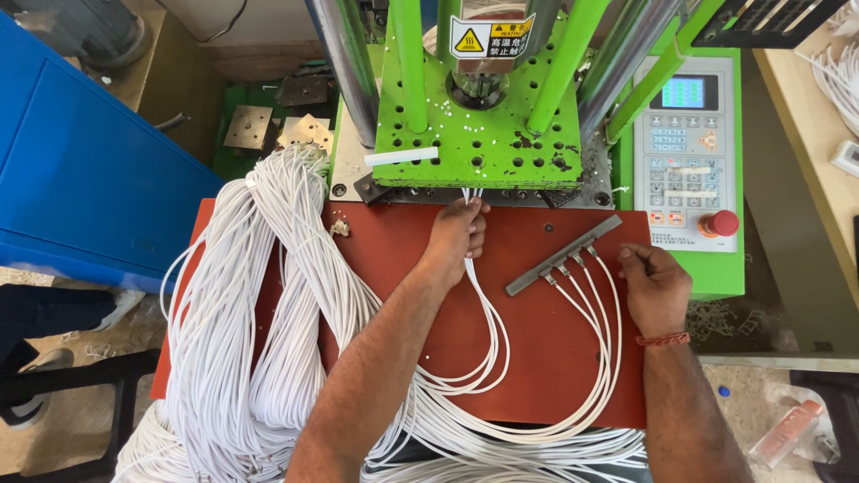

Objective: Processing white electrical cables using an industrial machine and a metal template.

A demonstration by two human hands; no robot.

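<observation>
My left hand [458, 234] grips a few white cable ends [472, 193] and holds them at the lower edge of the green machine plate [474, 143], at the back of the red-brown work table [537, 358]. My right hand [656, 288] rests on the table at the right, fingers curled, beside a grey metal bar [564, 255] that lies slanted. Several white cables [595, 309] are plugged into that bar and loop back toward me. Whether the right hand pinches a cable is unclear.
A big bundle of white cables [268, 295] drapes over the table's left side and front edge. A control panel [689, 152] with a red round button [721, 224] stands at the right. A blue cabinet [80, 161] is at the left; a wooden bench [814, 134] at the far right.
</observation>
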